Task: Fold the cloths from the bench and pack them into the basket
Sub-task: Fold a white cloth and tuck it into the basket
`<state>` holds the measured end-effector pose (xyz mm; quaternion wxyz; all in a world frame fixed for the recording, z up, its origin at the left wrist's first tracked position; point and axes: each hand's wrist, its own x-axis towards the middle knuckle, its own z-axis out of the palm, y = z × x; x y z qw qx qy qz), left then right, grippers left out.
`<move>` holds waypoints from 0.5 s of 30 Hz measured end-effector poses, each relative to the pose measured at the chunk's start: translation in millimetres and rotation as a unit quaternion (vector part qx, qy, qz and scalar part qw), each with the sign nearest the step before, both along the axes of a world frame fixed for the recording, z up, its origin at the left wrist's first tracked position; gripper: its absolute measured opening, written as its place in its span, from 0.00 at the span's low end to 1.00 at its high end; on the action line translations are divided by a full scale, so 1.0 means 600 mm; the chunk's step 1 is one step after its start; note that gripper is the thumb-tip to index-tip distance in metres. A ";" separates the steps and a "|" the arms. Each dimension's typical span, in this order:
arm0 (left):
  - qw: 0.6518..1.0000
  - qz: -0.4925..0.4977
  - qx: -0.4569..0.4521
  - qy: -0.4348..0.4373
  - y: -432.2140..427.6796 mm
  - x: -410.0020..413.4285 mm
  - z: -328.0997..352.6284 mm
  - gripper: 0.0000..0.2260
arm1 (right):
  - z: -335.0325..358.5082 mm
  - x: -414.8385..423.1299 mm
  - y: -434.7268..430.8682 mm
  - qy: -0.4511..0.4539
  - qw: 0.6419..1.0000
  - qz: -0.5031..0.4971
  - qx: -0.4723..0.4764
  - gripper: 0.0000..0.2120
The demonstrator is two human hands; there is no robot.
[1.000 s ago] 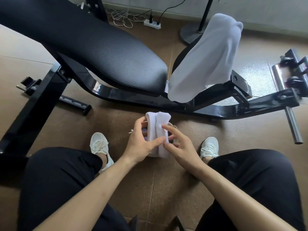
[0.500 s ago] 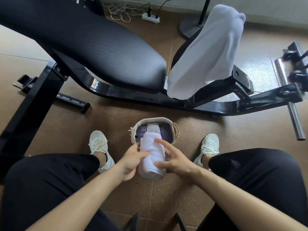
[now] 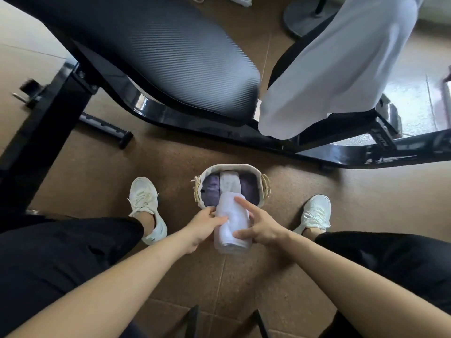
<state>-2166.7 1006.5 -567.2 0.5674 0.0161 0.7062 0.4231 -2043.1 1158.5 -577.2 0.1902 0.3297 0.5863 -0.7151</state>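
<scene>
A small woven basket [image 3: 256, 170] stands on the floor between my feet, holding purple cloths and a white one. Just in front of it I hold a folded white cloth [image 3: 231, 228] lengthwise, its far end over the basket's near rim. My left hand [image 3: 205, 224] grips its left side with the thumb on top. My right hand [image 3: 261, 228] holds its right side, thumb under the near end and index finger stretched along the top. Another white cloth [image 3: 329, 69] hangs over the black bench [image 3: 170, 57] behind the basket.
The bench's black steel frame [image 3: 341, 154] runs across the floor just behind the basket. My white shoes [image 3: 146, 203] flank the basket left and right. A fan base [image 3: 302, 18] and a power strip [image 3: 236, 0] lie at the back.
Both hands have drawn the folded white cloth down and toward me, from above the basket to just in front of it. The basket has come into view.
</scene>
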 end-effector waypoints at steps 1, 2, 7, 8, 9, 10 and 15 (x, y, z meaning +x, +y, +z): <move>1.000 0.002 -0.011 0.016 0.005 -0.012 -0.016 0.20 | -0.014 -0.012 0.009 -0.003 1.000 -0.010 0.003 0.54; 0.999 0.003 -0.021 0.031 0.008 -0.025 -0.031 0.20 | -0.029 -0.023 0.019 -0.003 1.000 -0.013 0.010 0.52; 0.985 -0.023 -0.105 0.136 -0.001 -0.093 -0.116 0.20 | -0.114 -0.082 0.066 -0.015 0.997 0.018 0.080 0.48; 0.980 -0.047 -0.115 0.156 -0.001 -0.104 -0.137 0.20 | -0.137 -0.095 0.075 -0.017 0.995 0.024 0.098 0.48; 0.976 -0.064 -0.117 0.173 0.001 -0.114 -0.151 0.21 | -0.160 -0.107 0.081 -0.022 0.992 0.030 0.118 0.49; 0.971 -0.073 -0.120 0.191 0.004 -0.122 -0.167 0.22 | -0.181 -0.119 0.086 -0.025 0.990 0.037 0.137 0.48; 0.939 -0.074 -0.137 0.306 0.028 -0.159 -0.243 0.27 | -0.274 -0.180 0.098 -0.011 0.976 0.074 0.204 0.47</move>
